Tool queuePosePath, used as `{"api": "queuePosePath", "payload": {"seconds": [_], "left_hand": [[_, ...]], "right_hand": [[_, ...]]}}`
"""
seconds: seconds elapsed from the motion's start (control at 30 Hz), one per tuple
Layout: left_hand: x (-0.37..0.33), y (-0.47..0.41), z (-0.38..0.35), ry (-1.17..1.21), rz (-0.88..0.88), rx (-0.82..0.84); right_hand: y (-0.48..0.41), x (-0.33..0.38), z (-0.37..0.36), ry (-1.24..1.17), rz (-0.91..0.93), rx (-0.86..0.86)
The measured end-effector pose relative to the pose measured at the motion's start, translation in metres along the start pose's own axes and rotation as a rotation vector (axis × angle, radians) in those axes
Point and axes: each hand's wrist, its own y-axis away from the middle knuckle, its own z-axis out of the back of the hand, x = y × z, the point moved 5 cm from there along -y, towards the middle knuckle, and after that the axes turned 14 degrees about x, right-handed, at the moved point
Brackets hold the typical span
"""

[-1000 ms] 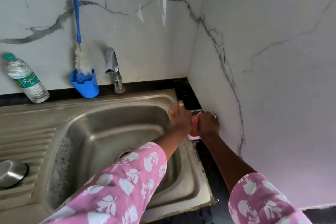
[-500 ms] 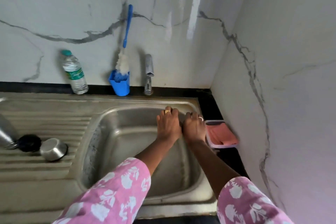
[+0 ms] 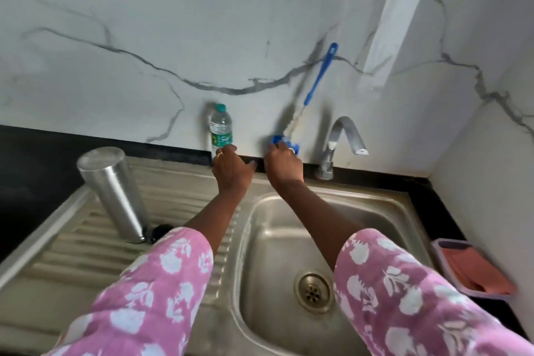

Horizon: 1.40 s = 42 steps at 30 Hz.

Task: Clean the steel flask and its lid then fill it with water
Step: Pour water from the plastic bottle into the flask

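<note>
The steel flask (image 3: 112, 191) stands mouth down on the ribbed drainboard at the left, and a black lid part (image 3: 159, 233) peeks out beside its base, partly hidden by my sleeve. My left hand (image 3: 232, 172) reaches to the back ledge; its fingertips touch the foot of a plastic water bottle (image 3: 221, 130) and its thumb is spread. My right hand (image 3: 284, 166) is on the blue holder (image 3: 284, 141) of the bottle brush (image 3: 313, 89), fingers curled over its front. The steel cap is out of sight.
The tap (image 3: 341, 139) rises behind the steel sink (image 3: 390, 205), its spout turned right, with no water running. A tray with a pink cloth (image 3: 476, 269) sits on the black counter at the right. Marble walls close in behind and to the right.
Both hands left the pink cloth tray, crossed the sink's rim and now reach the back ledge. My view swung left, bringing the flask into sight.
</note>
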Motion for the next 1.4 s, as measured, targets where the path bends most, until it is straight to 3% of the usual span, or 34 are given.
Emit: {"api": "queuePosePath", "payload": {"seconds": [0.13,0.3,0.37,0.53,0.77,0.9,1.13,1.4], "left_hand": [[0.036,-0.044,0.021,0.089,0.117,0.036],[0.028,-0.064,0.039,0.163,0.133,0.051],[0.064,-0.144,0.027,0.231,0.2,0.106],[0.06,-0.142,0.012,0.319,0.08,0.098],[0.056,-0.168,0.002,0.526,0.072,0.041],[0.056,-0.17,-0.001,0.5,0.05,0.01],[0.058,-0.141,0.003,0.462,-0.033,-0.087],[0.071,-0.09,0.021,0.575,-0.141,-0.008]], "right_hand": [[-0.041,0.039,0.002,-0.11,0.028,0.077],[-0.07,0.049,0.03,-0.22,0.015,0.119],[-0.148,0.079,0.005,-0.276,-0.059,0.134],[-0.158,0.085,0.013,-0.291,-0.032,0.158],[-0.187,0.095,-0.005,-0.325,-0.017,0.2],[-0.19,0.1,-0.005,-0.212,0.016,0.113],[-0.173,0.103,-0.008,-0.287,0.101,0.109],[-0.128,0.111,-0.009,-0.174,0.227,0.107]]}}
